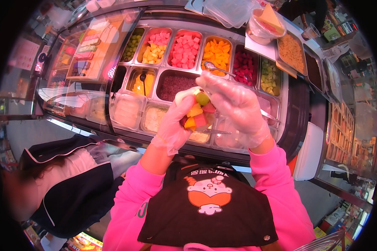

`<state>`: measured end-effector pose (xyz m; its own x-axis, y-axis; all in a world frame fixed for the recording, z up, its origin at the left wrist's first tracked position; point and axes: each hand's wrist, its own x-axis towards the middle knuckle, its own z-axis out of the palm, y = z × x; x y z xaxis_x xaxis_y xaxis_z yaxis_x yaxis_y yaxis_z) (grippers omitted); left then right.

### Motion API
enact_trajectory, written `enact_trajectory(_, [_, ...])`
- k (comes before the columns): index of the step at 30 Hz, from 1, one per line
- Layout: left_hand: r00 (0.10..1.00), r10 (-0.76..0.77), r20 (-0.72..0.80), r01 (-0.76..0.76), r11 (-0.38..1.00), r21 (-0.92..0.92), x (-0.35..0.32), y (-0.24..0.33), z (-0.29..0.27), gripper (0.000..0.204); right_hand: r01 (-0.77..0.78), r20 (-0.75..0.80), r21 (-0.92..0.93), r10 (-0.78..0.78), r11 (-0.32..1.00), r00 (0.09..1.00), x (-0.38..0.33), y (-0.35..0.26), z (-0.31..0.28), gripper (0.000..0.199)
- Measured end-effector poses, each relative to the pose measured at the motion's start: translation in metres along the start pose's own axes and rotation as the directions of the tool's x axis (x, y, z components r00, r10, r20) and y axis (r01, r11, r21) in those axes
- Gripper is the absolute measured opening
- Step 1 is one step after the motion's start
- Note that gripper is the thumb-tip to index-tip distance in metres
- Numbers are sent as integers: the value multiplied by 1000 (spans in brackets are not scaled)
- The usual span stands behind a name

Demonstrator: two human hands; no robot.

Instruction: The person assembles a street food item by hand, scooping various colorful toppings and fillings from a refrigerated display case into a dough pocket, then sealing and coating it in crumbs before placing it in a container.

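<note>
Both my hands wear clear plastic gloves and meet above the near trays of a food counter. My left hand [175,121] is closed around a portion of cut fruit [200,116]: a green grape with orange, yellow and red cubes. Whether a cup or wrap encloses the fruit, I cannot tell. My right hand [240,106] is held beside it, fingers stretched out and close together, reaching over its top; contact with the fruit is unclear. Just beyond lies a metal tray of dark purple grains [174,87], partly hidden by my hands.
Metal trays hold pink cubes [183,50], orange mango cubes [217,51] and dark red fruit [244,67]. A spoon [215,67] rests across the trays. A lidded clear box [128,109] stands at left. Crumbs fill a tray [290,53] at right. A person [67,184] is close on my left.
</note>
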<state>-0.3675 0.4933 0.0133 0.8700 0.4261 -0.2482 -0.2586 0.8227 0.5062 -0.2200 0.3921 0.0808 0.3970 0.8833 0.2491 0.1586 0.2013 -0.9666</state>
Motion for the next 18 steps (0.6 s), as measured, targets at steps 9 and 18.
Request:
enact_trajectory(9, [635, 577, 514, -631, 3, 776, 2, -14, 15, 43, 443, 298, -765, -353, 468, 887, -36, 2, 74, 57])
enact_trajectory(18, [981, 169, 95, -162, 984, -81, -9, -17, -18, 58, 419, 378, -843, -183, 337, 907, -60, 21, 82, 63])
